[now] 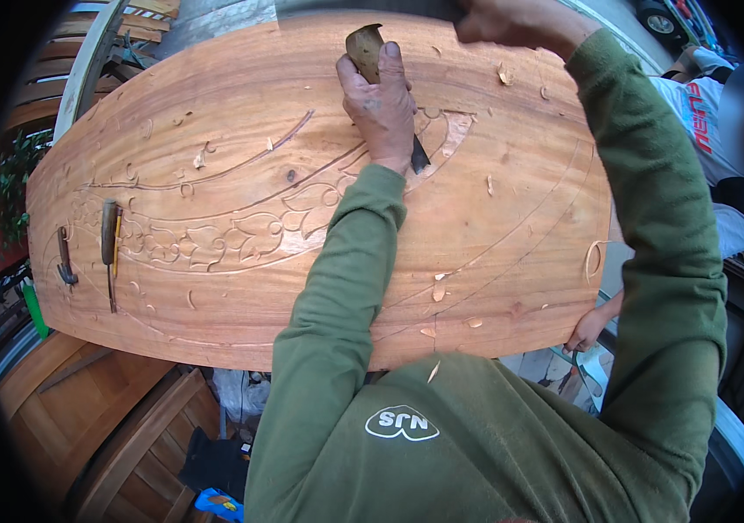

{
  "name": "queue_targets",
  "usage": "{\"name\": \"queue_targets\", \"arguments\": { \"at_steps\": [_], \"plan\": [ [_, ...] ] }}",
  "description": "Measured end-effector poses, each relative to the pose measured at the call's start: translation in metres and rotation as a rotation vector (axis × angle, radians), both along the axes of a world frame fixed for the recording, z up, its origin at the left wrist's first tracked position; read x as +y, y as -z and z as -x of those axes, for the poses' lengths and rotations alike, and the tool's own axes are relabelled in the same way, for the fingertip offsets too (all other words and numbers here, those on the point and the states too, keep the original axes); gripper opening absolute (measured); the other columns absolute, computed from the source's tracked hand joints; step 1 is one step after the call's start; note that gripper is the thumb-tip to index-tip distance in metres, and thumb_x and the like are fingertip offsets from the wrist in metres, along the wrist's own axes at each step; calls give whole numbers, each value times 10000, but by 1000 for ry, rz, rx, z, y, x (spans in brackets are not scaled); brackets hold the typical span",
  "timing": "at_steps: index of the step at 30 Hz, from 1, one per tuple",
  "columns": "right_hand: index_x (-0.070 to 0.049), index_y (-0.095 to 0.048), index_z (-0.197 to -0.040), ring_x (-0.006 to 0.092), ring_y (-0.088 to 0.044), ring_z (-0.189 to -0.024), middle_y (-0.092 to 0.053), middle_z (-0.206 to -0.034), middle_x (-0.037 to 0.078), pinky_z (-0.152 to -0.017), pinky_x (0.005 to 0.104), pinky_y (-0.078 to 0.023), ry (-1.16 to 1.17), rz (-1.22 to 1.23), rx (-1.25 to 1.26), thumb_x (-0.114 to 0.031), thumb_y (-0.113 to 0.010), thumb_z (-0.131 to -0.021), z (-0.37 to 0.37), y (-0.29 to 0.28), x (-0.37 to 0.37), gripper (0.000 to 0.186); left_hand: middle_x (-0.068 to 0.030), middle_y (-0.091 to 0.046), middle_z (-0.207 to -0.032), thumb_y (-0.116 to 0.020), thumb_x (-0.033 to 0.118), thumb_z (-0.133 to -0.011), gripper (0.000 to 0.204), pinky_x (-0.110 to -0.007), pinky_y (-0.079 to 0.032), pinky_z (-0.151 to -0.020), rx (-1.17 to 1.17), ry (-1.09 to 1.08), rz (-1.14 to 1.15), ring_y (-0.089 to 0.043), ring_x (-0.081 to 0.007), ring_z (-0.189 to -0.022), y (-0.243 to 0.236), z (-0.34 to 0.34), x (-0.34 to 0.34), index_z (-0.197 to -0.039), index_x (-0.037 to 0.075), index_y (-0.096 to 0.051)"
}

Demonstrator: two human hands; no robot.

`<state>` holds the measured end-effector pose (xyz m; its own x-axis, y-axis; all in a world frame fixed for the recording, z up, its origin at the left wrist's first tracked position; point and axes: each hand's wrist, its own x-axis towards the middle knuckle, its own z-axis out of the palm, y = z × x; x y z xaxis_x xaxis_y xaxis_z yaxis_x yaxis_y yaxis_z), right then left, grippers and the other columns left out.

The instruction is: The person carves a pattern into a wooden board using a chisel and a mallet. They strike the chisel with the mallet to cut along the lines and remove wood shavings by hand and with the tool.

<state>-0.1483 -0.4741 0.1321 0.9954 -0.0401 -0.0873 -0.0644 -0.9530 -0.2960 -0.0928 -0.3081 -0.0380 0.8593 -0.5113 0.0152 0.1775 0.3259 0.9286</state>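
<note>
My left hand (pixel 378 109) is closed round a wood chisel, its worn handle end (pixel 365 50) standing above my thumb. The chisel's dark blade (pixel 420 157) comes out below the hand, its tip on the carved pattern of a large wooden panel (pixel 494 209). At the top edge, my right hand (pixel 511 24) is raised and smeared by motion. It grips a long dark tool (pixel 372 9), blurred and partly cut off by the frame. Carved scrolls and leaves (pixel 215 235) run across the panel's left and middle.
On the panel's left lie another chisel (pixel 109 235), a yellow pencil (pixel 118 231) and a small dark-handled tool (pixel 64 253). Shavings (pixel 439 288) are scattered about. Another person's hand (pixel 590 331) is at the right near edge; that person (pixel 712 113) sits beyond. Wooden panels (pixel 84 410) stand lower left.
</note>
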Motion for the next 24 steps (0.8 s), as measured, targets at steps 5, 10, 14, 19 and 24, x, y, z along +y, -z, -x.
{"name": "queue_targets", "arguments": {
  "at_steps": [5, 10, 14, 19, 24],
  "plan": [
    [-188, -515, -1591, 343, -685, -1140, -718, -1208, 183, -975, 427, -546, 265, -148, -10, -49, -743, -769, -9, -18, -6, 865, -16, -557, -690, -714, 443, -1064, 423, -243, -396, -419, -8, 2, -21, -502, -87, -471, -1, 0, 1, -1063, 90, -482],
    [-220, -461, -1636, 390, -699, -1122, -724, -1215, 230, -981, 446, -549, 83, 65, 92, -34, -678, -743, 1, -3, 12, 937, -14, -554, -692, -717, 424, -1066, 406, -242, -410, -435, -27, 4, -27, -500, -81, -481, -5, 5, 0, -1083, 81, -499],
    [-214, -473, -1627, 396, -701, -1111, -728, -1225, 233, -951, 455, -553, 187, -69, -3, -39, -693, -769, 0, -20, 5, 902, -15, -556, -695, -716, 418, -1068, 397, -243, -414, -437, -68, 22, 50, -505, -80, -483, 4, 4, 0, -1081, 80, -508],
    [-187, -448, -1642, 397, -724, -1037, -722, -1165, 261, -866, 469, -573, 350, -73, 414, -21, -693, -777, -7, -41, 46, 914, -17, -550, -692, -675, 505, -1073, 451, -240, -380, -395, -72, -21, -12, -487, -79, -455, 2, 5, 1, -1110, 81, -525],
    [-78, -501, -1582, 247, -695, -1026, -707, -1224, 174, -882, 380, -544, 298, -165, -205, -88, -798, -856, 68, 4, 42, 784, -26, -564, -699, -512, 654, -1095, 529, -206, -341, -348, 271, 399, 205, -484, -68, -429, -46, -9, 35, -1110, 125, -524]
  ]
}}
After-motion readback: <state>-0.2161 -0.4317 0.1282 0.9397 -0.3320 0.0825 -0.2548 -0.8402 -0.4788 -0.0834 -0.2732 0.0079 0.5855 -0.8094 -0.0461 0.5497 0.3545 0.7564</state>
